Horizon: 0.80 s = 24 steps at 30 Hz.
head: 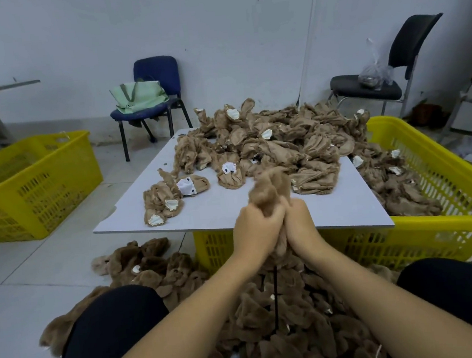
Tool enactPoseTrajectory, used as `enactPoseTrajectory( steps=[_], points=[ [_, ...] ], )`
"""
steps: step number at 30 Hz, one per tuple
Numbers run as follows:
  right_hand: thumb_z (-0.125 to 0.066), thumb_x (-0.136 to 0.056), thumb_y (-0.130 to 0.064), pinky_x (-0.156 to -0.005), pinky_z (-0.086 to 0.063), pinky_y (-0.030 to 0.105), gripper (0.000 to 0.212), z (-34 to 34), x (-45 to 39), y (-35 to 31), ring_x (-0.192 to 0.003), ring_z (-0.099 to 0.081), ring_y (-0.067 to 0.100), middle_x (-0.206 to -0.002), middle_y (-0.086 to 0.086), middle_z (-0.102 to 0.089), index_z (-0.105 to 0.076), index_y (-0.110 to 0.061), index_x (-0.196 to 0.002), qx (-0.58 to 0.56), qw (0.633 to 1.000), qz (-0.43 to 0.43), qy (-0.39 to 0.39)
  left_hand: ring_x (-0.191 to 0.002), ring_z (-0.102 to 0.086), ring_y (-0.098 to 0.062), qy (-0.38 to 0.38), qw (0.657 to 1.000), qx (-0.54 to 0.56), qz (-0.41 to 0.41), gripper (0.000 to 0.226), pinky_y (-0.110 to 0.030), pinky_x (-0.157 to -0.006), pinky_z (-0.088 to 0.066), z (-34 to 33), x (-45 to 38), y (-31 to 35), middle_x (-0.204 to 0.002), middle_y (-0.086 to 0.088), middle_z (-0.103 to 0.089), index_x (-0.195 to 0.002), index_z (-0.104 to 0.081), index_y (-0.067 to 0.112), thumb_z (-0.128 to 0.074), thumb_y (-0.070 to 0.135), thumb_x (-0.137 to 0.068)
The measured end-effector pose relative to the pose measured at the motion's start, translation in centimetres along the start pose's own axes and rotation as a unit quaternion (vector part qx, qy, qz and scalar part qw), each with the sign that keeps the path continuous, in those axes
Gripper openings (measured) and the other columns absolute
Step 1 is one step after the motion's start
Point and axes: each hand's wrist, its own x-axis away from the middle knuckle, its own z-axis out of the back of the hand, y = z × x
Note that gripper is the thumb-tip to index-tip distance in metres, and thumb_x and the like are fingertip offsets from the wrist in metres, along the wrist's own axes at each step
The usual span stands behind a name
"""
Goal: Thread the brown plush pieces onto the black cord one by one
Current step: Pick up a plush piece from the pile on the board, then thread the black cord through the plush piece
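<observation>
A brown plush piece (271,188), blurred, is gripped above the near edge of the bench (217,209), pressed between the left hand (257,227) and the right hand (300,221), both closed tightly around it. A black cord (275,298) hangs straight down from beneath the hands, passing into a mass of threaded plush pieces (284,317) heaped on the floor between the person's knees.

The bench, a pale board, rests on a yellow basket (444,189). Its far right corner carries a large pile of inside-out pieces (283,140); two small clusters (168,196) lie toward the left edge.

The yellow basket under the bench holds further plush pieces along its right side, spilling from the bench pile. A second yellow basket (57,177) stands on the floor to the left; its contents cannot be made out.

Against the wall, a blue chair (159,68) carries a green bag (139,97), and a black chair (413,37) carries a clear plastic bag (375,72).
</observation>
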Motion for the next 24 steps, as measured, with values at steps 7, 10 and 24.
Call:
enactPoseTrajectory(
  steps=[7, 10, 24],
  points=[
    [-0.048, -0.1, 0.0, -0.043, -0.039, 0.016, 0.037, 0.0, -0.6, -0.7, -0.049, -0.05, 0.0, -0.05, -0.01, -0.052, -0.051, -0.011, -0.065, -0.034, 0.999, 0.034, 0.015, -0.054, -0.045, -0.004, 0.078, 0.975, -0.143, -0.153, 0.03, -0.019, -0.048, -0.028, 0.6, -1.5, 1.3, -0.058, 0.014, -0.048, -0.062, -0.044, 0.029, -0.05, 0.051, -0.08],
    [-0.049, -0.1, -0.001, -0.053, -0.051, 0.031, 0.041, -0.1, 0.0, 0.5, -0.056, -0.059, 0.006, -0.052, -0.005, -0.058, -0.054, -0.015, -0.062, 0.071, 0.996, 0.049, -0.024, -0.067, -0.054, -0.01, 0.039, 0.972, -0.147, -0.178, 0.016, -0.02, -0.052, -0.032, 0.2, -0.9, 0.1, -0.069, 0.014, -0.053, -0.078, -0.053, 0.027, -0.056, 0.04, -0.087],
    [-0.041, -0.105, -0.018, -0.069, -0.05, 0.039, 0.029, 0.2, 0.3, 2.6, -0.08, -0.063, 0.026, -0.081, 0.009, -0.065, -0.052, -0.017, -0.079, 0.211, 0.974, -0.039, -0.075, -0.08, -0.063, -0.028, -0.081, 0.981, -0.173, 0.026, 0.023, -0.036, -0.067, -0.05, -0.8, -2.0, -1.9, -0.08, -0.004, -0.062, -0.086, -0.057, 0.018, -0.054, 0.041, -0.087]
  ],
)
